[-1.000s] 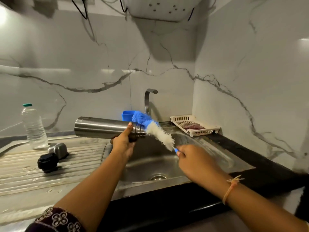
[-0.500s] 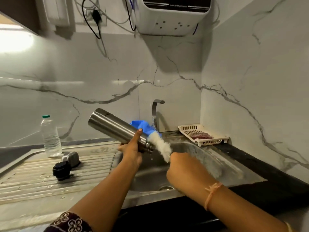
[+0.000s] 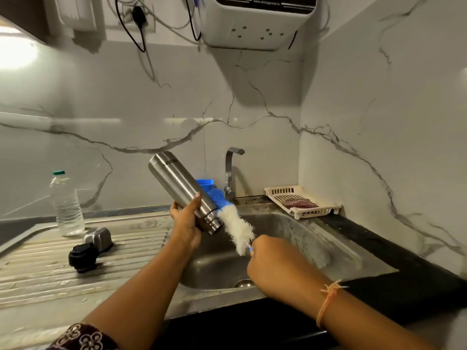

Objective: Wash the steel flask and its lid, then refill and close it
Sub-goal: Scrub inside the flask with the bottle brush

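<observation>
From here I see the stainless steel sink [image 3: 316,238] and its ribbed drainboard, set in the black tabletop [image 3: 417,286]. A cream slotted plastic rack [image 3: 300,200] sits behind the basin. A clear plastic bottle [image 3: 67,205] stands on the drainboard beside the black-and-steel flask lid [image 3: 88,248]. The left hand [image 3: 185,223] grips the cylindrical steel flask [image 3: 179,185], tilted mouth-down over the basin. The right hand [image 3: 267,263] seems to pinch the white-and-blue bristle brush [image 3: 237,231], whose blue end passes behind the flask's neck.

Brushed steel flask [image 3: 178,184], fluffy white-and-blue bristle brush [image 3: 237,229], dull wet steel sink [image 3: 298,238], clear plastic bottle [image 3: 67,205], glossy marble wall [image 3: 126,102].
</observation>
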The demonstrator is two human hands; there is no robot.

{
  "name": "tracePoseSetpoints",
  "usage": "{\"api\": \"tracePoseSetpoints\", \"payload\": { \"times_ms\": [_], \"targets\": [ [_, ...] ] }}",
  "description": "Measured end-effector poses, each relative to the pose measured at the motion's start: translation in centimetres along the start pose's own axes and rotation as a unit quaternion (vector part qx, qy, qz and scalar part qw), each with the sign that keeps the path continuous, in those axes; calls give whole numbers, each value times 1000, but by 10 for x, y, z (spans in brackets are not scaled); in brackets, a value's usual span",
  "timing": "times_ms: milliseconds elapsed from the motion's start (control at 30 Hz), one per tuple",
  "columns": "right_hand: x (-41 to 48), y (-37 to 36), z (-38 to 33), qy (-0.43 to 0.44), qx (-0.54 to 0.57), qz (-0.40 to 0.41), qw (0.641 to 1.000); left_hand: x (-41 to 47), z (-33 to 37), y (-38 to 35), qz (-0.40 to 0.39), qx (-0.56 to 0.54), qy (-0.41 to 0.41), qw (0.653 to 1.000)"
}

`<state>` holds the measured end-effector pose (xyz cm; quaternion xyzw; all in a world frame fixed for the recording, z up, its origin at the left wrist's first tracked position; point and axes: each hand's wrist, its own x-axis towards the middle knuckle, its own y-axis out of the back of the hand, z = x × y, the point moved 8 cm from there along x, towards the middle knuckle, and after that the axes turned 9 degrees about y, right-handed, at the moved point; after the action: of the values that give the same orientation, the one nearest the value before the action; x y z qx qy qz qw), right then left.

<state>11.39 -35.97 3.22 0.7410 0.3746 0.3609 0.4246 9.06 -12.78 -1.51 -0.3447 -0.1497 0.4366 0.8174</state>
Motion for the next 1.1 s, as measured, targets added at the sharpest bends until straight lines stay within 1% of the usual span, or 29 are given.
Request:
{"api": "tracePoseSetpoints", "payload": {
  "times_ms": [67,133,200,400,500,600,700,833,900,967,1100],
  "targets": [
    [6,1,4,-18,28,-2,999,-3,-9,-5,-18,-8,28,999],
    [9,3,1,-10,39,-8,999,-6,-14,-12,-31,-4,33,999],
    [8,1,-1,-2,33,-15,999,-7,-12,-15,-30,12,20,999],
    [-7,11,5,-14,3,-24,1000,-3,-1,-11,-10,100,-32,994],
    [-4,15,7,-22,-6,-36,999,-7,-5,-22,-42,115,-31,992],
    [-1,17,11,-29,1,-31,999,-8,-6,-30,-71,149,-44,985],
    [-8,17,10,-29,-1,-35,999,-3,-2,-24,-53,120,-44,990],
    [-10,11,2,-13,-34,-42,998,-6,-12,-21,10,59,-10,998],
    [-3,16,2,-17,-41,-19,999,-13,-20,-28,0,10,13,1000],
    [1,24,1,-12,-39,6,999,-16,-24,-31,-18,-3,20,1000],
    [-14,19,-5,5,-37,-34,999,-10,-16,-16,11,8,-2,1000]
  ]
}}
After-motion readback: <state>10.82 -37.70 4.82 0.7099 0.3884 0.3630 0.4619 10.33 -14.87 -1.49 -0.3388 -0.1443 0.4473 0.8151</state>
